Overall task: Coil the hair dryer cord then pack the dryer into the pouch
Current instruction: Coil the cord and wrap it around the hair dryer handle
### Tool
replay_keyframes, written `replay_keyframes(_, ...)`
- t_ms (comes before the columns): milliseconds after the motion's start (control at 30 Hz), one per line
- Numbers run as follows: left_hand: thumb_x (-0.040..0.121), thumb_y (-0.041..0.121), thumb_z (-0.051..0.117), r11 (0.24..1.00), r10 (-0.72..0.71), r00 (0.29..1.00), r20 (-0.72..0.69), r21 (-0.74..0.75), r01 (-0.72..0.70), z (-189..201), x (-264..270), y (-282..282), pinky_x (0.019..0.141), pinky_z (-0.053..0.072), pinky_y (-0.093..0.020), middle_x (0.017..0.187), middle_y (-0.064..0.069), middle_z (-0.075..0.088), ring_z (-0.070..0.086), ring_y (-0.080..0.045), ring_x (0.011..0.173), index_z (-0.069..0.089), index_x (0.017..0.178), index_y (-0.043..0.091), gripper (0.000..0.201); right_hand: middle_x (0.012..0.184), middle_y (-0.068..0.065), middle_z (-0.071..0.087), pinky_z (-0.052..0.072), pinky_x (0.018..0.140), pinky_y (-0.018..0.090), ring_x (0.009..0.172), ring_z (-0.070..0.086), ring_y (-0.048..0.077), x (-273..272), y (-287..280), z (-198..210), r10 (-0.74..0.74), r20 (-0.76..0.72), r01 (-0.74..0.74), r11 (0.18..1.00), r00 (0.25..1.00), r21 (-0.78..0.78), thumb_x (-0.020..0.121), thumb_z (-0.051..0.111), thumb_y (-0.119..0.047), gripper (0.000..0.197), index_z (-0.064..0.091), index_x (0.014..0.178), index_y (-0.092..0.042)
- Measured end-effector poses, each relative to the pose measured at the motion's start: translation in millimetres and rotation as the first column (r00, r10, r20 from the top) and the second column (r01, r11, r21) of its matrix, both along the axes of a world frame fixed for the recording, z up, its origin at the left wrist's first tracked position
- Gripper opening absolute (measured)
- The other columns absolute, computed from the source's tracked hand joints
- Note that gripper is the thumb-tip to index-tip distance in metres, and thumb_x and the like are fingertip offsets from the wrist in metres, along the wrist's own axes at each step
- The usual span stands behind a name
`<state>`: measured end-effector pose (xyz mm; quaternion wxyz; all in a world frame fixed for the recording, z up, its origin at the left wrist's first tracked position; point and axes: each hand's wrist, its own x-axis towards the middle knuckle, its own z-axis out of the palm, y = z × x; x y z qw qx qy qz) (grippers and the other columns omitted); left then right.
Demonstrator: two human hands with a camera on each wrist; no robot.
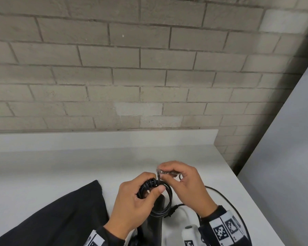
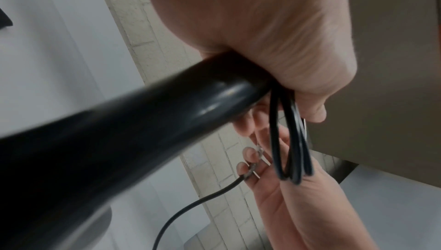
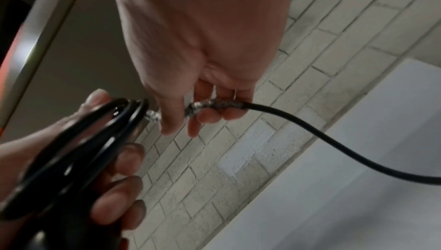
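My left hand (image 1: pixel 149 186) grips several loops of the black cord (image 1: pixel 164 197), thumb across the coil (image 2: pixel 293 150). The hair dryer's black handle (image 1: pixel 155 226) runs down from under that palm; in the left wrist view the handle (image 2: pixel 124 137) lies against the palm. My right hand (image 1: pixel 167 172) pinches a shiny, tape-wrapped stretch of the cord (image 3: pixel 214 104) just right of the coil (image 3: pixel 78 150). From there the loose cord (image 3: pixel 334 141) trails right over the counter. The black pouch (image 1: pixel 60 215) lies flat at the lower left.
A white counter (image 1: pixel 60 166) carries everything, backed by a low white ledge (image 1: pixel 114 139) and a grey brick wall (image 1: pixel 132 68). The counter's right edge (image 1: pixel 256 201) drops off near my right wrist. A white panel (image 1: pixel 292 139) stands beyond it.
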<state>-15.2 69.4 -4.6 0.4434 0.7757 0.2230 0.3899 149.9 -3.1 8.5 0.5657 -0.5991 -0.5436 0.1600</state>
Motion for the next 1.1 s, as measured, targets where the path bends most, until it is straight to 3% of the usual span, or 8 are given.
replay_keyframes(133, 0.085, 0.070, 0.055, 0.996, 0.041, 0.999, 0.035, 0.077, -0.044, -3.7, -0.3, 2.2, 0.059, 0.056, -0.039, 0.083, 0.015, 0.068, 0.064, -0.014, 0.060, 0.063, 0.101, 0.046, 0.031, 0.105, -0.008, 0.074, 0.051, 0.091, 0.029, 0.102, 0.067, 0.013, -6.8, -3.4, -5.7, 0.114, -0.062, -0.123, 0.977, 0.992, -0.176, 0.095, 0.060, -0.012, 0.019, 0.073, 0.106, -0.020)
replay_keyframes(267, 0.087, 0.073, 0.049, 0.981, 0.145, 0.989, 0.031, 0.122, -0.148, -8.3, -1.4, 3.6, 0.062, 0.053, -0.031, 0.084, 0.016, 0.064, 0.065, -0.010, 0.065, 0.059, 0.099, 0.041, 0.035, 0.105, -0.008, 0.070, 0.045, 0.093, 0.029, 0.100, 0.061, 0.006, -13.0, -16.0, -3.7, 0.205, -0.321, -0.269, 0.949, 0.924, -0.167, 0.100, 0.043, -0.036, 0.036, 0.069, 0.114, -0.016)
replay_keyframes(400, 0.086, 0.077, 0.043, 0.966, 0.226, 0.974, -0.018, 0.132, -0.222, -10.3, -2.7, 3.3, 0.062, 0.054, -0.039, 0.077, 0.012, 0.064, 0.066, -0.010, 0.065, 0.056, 0.096, 0.040, 0.040, 0.106, -0.006, 0.067, 0.049, 0.096, 0.042, 0.104, 0.062, 0.017, -20.4, -21.9, -9.4, 0.234, -0.196, -0.271, 0.942, 0.952, -0.195, 0.087, 0.068, -0.032, 0.028, 0.068, 0.113, -0.023)
replay_keyframes(600, 0.085, 0.067, 0.046, 0.975, 0.209, 0.976, -0.062, 0.085, -0.203, -3.8, -1.9, -1.9, 0.070, 0.055, -0.030, 0.084, 0.021, 0.069, 0.068, -0.006, 0.077, 0.057, 0.100, 0.043, 0.030, 0.099, -0.005, 0.066, 0.050, 0.094, 0.037, 0.100, 0.065, 0.017, -18.2, -22.4, -9.3, 0.245, -0.285, -0.305, 0.933, 0.927, -0.190, 0.083, 0.074, -0.013, 0.012, 0.071, 0.095, -0.015)
replay_keyframes(733, 0.084, 0.067, 0.052, 0.989, 0.140, 0.990, -0.032, -0.048, -0.141, 1.0, 2.7, -6.2, 0.076, 0.054, -0.030, 0.083, 0.018, 0.072, 0.069, -0.005, 0.082, 0.066, 0.090, 0.036, 0.034, 0.105, -0.008, 0.065, 0.049, 0.097, 0.038, 0.103, 0.064, 0.015, -16.8, -21.8, -8.2, 0.227, -0.204, -0.270, 0.938, 0.952, -0.217, 0.079, 0.077, -0.022, 0.018, 0.072, 0.094, -0.030)
replay_keyframes(867, 0.089, 0.061, 0.057, 0.974, 0.203, 0.979, 0.012, -0.103, -0.201, 1.5, 7.7, -6.3, 0.073, 0.049, -0.025, 0.078, 0.016, 0.073, 0.069, -0.005, 0.080, 0.069, 0.085, 0.031, 0.033, 0.104, -0.014, 0.055, 0.042, 0.085, 0.014, 0.099, 0.054, 0.010, -27.7, -25.5, -20.0, -0.189, -0.032, 0.186, 0.980, 0.982, -0.076, 0.063, 0.085, -0.033, 0.046, 0.057, 0.099, -0.041)
replay_keyframes(967, 0.087, 0.068, 0.054, 0.968, 0.234, 0.972, 0.029, -0.098, -0.230, -0.8, 9.4, -6.6, 0.072, 0.050, -0.025, 0.078, 0.016, 0.072, 0.068, -0.007, 0.081, 0.069, 0.084, 0.031, 0.041, 0.096, -0.014, 0.049, 0.040, 0.077, 0.008, 0.089, 0.053, 0.005, -36.1, -26.8, -30.4, -0.289, 0.235, 0.272, 0.957, 0.928, 0.102, 0.077, 0.077, -0.032, 0.025, 0.063, 0.097, -0.034)
replay_keyframes(1100, 0.081, 0.070, 0.048, 0.968, 0.243, 0.969, 0.032, -0.078, -0.240, -2.9, 10.0, -7.8, 0.072, 0.053, -0.030, 0.079, 0.014, 0.072, 0.068, -0.010, 0.080, 0.068, 0.082, 0.033, 0.042, 0.092, -0.010, 0.048, 0.048, 0.057, 0.020, 0.075, 0.052, 0.005, -46.6, -25.0, -32.7, -0.254, 0.480, 0.277, 0.961, 0.840, 0.024, 0.094, 0.053, -0.037, 0.024, 0.061, 0.116, -0.031)
